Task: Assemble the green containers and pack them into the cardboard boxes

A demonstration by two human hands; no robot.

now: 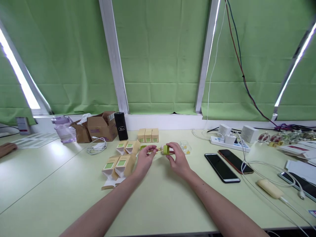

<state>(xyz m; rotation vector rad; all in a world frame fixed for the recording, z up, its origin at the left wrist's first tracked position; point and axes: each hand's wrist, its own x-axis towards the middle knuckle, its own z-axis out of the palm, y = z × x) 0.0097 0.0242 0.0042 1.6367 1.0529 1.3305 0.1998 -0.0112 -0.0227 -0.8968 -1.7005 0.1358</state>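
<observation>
One green piece (166,150): held in the right hand (178,160), over the counter (158,204), just left of the clear tray (185,146).
Right hand: curled narrow around the green piece from its right side; best to hold lightly and steadily, without squeezing or twisting.
Left hand (145,161): with thumb and fingertips close together at the gold-coloured end (159,149); cannot tell whether pinching it. Better to work with fingertips only, in small motions, in line with the green piece rather than sideways.
Open boxes (125,163): just left of the left hand, with flaps out; worth steering the left forearm clear.
Clear tray: near the right fingers, with yellow bits inside; easy to nudge.
</observation>
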